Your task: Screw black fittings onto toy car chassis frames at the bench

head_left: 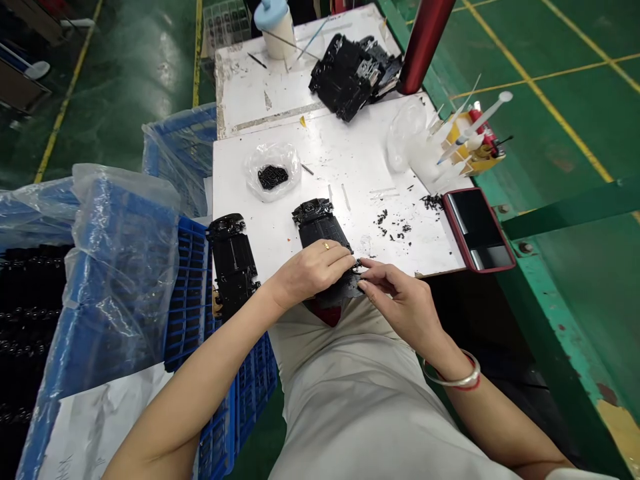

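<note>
A black plastic chassis-like part (323,230) lies at the front edge of the white table, its near end sticking out toward my lap. Across its near half rests my left hand (320,270), fingers bent and pressed together at the part's right side. My right hand (395,293) pinches at the same right edge, thumb and index finger close to a small black piece whose shape is too small to tell. The fingertips of both hands nearly meet there. A similar black part (233,257) lies to the left, over the table's edge.
On the white table (345,157) are a clear bag of black screws (273,177), scattered small black bits (393,227), stacked black parts (345,77), a white bottle (277,30) and a red-cased phone (479,229). Blue crates (120,253) stand left; a red post (425,47) rises behind.
</note>
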Action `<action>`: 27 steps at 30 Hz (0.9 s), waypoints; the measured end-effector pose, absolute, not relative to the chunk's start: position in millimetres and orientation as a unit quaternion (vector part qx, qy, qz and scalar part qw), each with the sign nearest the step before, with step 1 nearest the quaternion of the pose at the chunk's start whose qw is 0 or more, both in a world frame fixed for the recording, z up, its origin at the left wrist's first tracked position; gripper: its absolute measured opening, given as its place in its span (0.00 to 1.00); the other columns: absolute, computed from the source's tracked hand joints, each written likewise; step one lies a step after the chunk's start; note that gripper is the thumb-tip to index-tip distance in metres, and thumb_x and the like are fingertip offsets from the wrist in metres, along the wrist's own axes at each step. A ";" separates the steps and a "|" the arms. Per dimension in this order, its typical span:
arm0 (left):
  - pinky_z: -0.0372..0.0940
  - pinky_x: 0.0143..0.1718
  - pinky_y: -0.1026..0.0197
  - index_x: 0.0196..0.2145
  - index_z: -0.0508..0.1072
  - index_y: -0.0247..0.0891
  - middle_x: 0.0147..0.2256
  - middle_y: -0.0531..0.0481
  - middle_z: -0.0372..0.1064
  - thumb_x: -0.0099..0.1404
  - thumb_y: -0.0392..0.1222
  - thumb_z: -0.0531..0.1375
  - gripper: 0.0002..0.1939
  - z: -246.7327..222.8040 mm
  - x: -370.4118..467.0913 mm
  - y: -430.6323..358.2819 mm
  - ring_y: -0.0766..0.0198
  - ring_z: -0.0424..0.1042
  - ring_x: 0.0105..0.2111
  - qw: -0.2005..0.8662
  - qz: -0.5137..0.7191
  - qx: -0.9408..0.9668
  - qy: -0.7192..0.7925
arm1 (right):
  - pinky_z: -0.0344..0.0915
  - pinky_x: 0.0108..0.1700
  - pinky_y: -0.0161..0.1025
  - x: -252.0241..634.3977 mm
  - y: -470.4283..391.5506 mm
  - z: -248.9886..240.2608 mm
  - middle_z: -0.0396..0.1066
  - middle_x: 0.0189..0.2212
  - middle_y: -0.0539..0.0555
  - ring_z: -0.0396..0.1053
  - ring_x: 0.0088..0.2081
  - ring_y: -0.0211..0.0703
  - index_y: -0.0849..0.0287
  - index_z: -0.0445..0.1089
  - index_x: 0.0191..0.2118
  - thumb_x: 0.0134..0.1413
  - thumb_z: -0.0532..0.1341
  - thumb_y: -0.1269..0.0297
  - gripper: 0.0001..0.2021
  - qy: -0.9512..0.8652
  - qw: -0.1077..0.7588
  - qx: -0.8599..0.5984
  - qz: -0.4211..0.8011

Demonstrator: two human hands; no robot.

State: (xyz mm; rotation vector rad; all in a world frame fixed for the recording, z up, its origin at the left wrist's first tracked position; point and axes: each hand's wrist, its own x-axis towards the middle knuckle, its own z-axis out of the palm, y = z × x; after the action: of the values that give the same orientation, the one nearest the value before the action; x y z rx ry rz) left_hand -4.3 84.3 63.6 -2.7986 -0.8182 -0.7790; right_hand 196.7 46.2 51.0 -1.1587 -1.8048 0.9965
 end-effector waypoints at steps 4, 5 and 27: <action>0.71 0.37 0.60 0.36 0.70 0.32 0.31 0.45 0.74 0.69 0.29 0.51 0.08 63.9 -6.8 86.8 0.63 0.73 0.33 0.062 -0.248 -0.931 -0.262 | 0.72 0.28 0.32 196.4 46.5 51.1 0.78 0.39 0.56 0.76 0.43 0.48 0.57 0.71 0.38 0.58 0.62 0.68 0.02 -0.710 0.366 -0.459 0.389; 0.71 0.37 0.61 0.36 0.70 0.32 0.31 0.45 0.74 0.69 0.29 0.51 0.08 64.6 -7.3 87.6 0.63 0.73 0.33 0.062 -0.241 -0.933 -0.261 | 0.72 0.28 0.33 196.6 46.6 51.1 0.78 0.39 0.56 0.76 0.43 0.49 0.57 0.71 0.38 0.58 0.62 0.68 0.02 -0.710 0.362 -0.462 0.389; 0.72 0.41 0.60 0.40 0.70 0.33 0.33 0.45 0.75 0.68 0.28 0.51 0.09 56.6 -12.6 94.5 0.64 0.74 0.35 0.043 -0.265 -0.935 -0.234 | 0.73 0.33 0.33 197.3 51.5 48.7 0.77 0.42 0.55 0.76 0.45 0.47 0.56 0.70 0.37 0.58 0.62 0.69 0.02 -0.727 0.355 -0.449 0.379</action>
State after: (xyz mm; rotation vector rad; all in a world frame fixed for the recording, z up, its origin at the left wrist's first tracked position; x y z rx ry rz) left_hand -12.6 94.5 56.6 -2.8587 -0.7145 -0.8096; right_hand 197.3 51.5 48.7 -1.1608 -1.8784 0.9793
